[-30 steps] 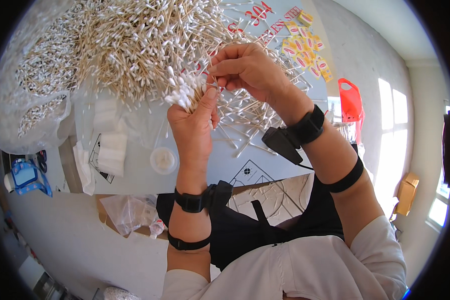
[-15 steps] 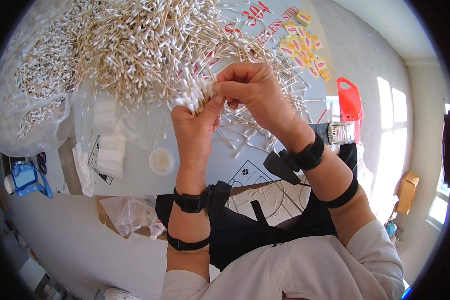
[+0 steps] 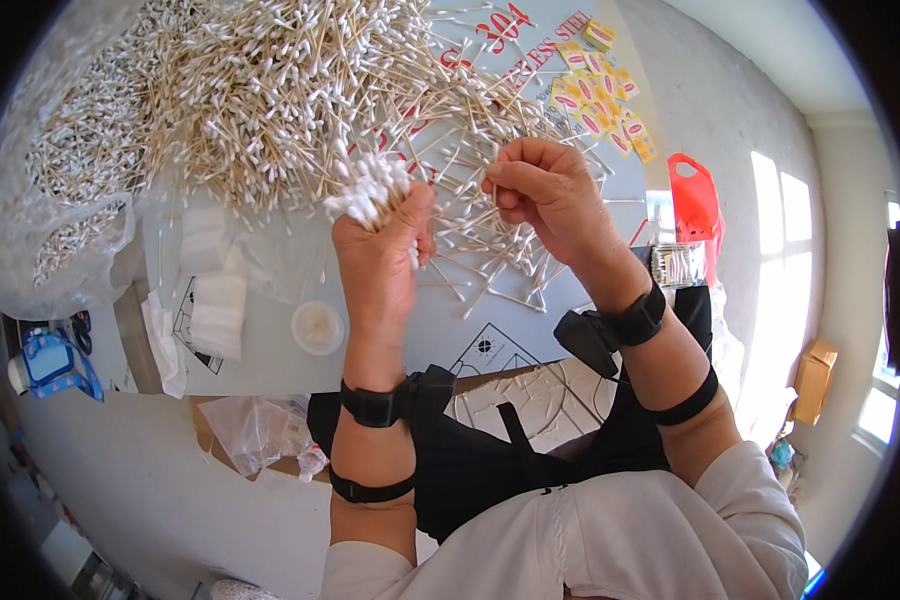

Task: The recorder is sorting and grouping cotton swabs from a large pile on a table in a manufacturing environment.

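My left hand is wrapped round a bundle of cotton swabs, their white tips fanned out above the fist. To the right and apart from it, my right hand is closed in a pinch with a single cotton swab between thumb and fingers. Beyond both hands spreads a large heap of loose cotton swabs with pale wooden sticks. More swabs lie scattered under and around my right hand. Next to my left wrist stands a small round clear tub; what it holds is hard to make out.
White folded pads lie left of the tub. A clear plastic bag of swabs fills the far left. Small yellow-and-white packets are at the back right, and a red plastic basket stands beyond the table's right side.
My right hand has moved right, away from the bundle, with a swab in its fingers. My left hand has shifted slightly left and still grips the bundle.
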A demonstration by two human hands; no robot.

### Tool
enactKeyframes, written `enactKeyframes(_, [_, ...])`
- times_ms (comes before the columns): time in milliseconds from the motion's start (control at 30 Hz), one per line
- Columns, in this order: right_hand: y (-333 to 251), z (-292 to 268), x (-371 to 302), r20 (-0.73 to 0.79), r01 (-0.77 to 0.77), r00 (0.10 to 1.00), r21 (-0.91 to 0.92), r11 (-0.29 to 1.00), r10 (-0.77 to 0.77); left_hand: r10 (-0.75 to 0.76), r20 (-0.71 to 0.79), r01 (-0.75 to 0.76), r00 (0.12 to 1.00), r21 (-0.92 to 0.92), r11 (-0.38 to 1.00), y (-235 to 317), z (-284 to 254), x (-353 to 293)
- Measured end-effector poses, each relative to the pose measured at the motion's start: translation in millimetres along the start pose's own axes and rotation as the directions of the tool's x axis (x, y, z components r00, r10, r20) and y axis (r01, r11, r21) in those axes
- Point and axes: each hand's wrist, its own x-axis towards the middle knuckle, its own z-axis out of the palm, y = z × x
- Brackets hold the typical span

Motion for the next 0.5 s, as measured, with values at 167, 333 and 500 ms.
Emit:
enactKeyframes(167, [7,22,-6,0.046,0.020,0.999,-0.084,0.996,-0.016,0.016,0.037,-0.023,0.999,0.187,0.982,-5,8,-5])
enactKeyframes(333, [3,5,-4,0.044,-0.010,0.999,-0.219,0.976,0.020,0.156,-0.084,-0.145,0.984,0.130,0.981,1,1,0])
enactKeyframes(500, [-6,-3,17,0.250,0.355,0.880,-0.911,0.211,-0.404,0.265,-0.200,-0.279,0.943,-0.044,0.959,9,-17,2])
